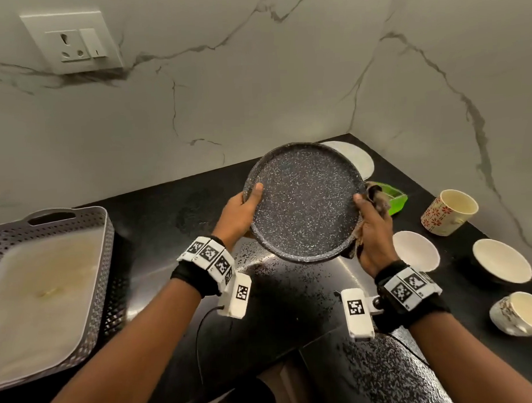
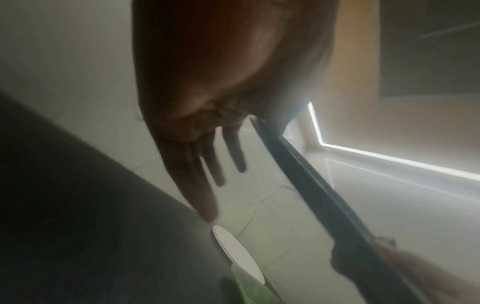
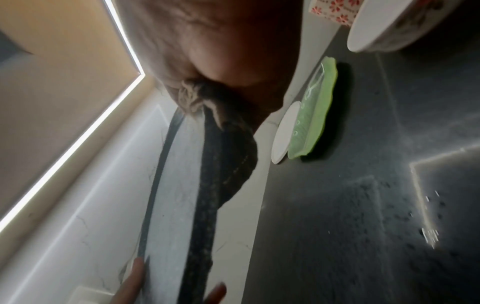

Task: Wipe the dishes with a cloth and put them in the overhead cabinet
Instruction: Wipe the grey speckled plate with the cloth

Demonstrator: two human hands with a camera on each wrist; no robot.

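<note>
Both hands hold a round dark speckled plate [image 1: 304, 203] tilted above the black counter [image 1: 292, 291]. My left hand [image 1: 241, 211] grips its left rim, thumb on the upper face and fingers [image 2: 207, 174] stretched under it. At the right rim my right hand [image 1: 371, 227] pinches a brown cloth [image 1: 379, 199] against the plate, thumb on top. The right wrist view shows the bunched cloth [image 3: 192, 96] wrapped over the plate's edge [image 3: 205, 205]. In the left wrist view the plate [image 2: 311, 185] appears edge-on.
A grey perforated basket [image 1: 105, 225] holding a white tray stands at the left. Behind the plate lie a white plate [image 1: 360, 162] and a green dish [image 1: 397, 196]. At the right stand a flowered mug [image 1: 446, 213], two white bowls [image 1: 417, 250] and a cup [image 1: 522, 313]. Marble walls meet in a corner.
</note>
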